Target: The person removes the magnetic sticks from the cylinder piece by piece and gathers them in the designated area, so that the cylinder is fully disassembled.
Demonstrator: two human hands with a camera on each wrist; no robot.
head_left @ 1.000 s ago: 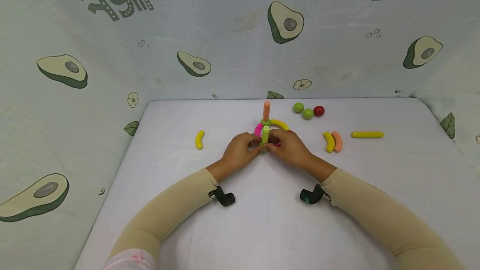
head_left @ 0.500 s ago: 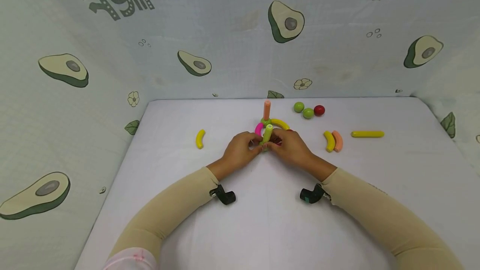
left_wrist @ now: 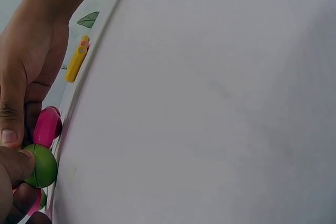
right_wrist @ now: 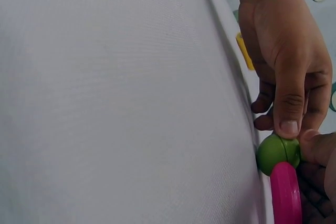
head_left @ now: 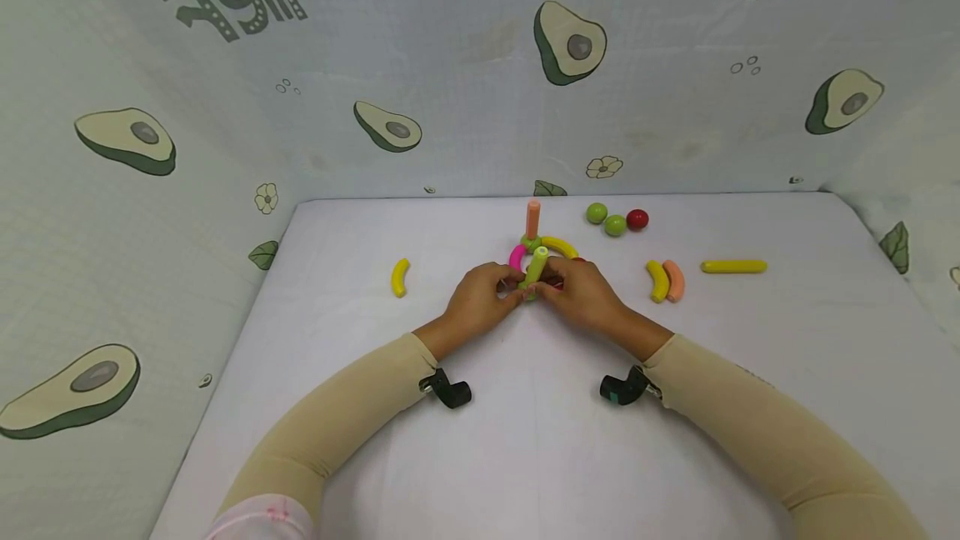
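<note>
My left hand [head_left: 480, 302] and right hand [head_left: 585, 297] meet at the near corner of a small toy structure of sticks and balls. Both pinch at a green ball [left_wrist: 46, 166], whose seam shows in the wrist views. Out of it rises a light green stick [head_left: 537, 263], leaning right between the fingers. A curved magenta rod [right_wrist: 285, 192] runs from this ball toward the right hand's side. Behind, another magenta curve [head_left: 517, 257], a yellow curve [head_left: 559, 247] and an upright orange stick [head_left: 532, 220] join at a second green ball [head_left: 530, 243]. Fingers hide part of the structure.
Two loose green balls [head_left: 615, 226] and a red ball [head_left: 637, 219] lie at the back. To the right are a yellow curve [head_left: 657, 281], an orange curve [head_left: 674, 281] and a straight yellow stick [head_left: 734, 267]. Another yellow curve [head_left: 401, 277] lies left on the white tabletop [head_left: 480, 457].
The light green stick has gone from upright to leaning right. Both hands stay at about the same place, and the loose pieces have not moved.
</note>
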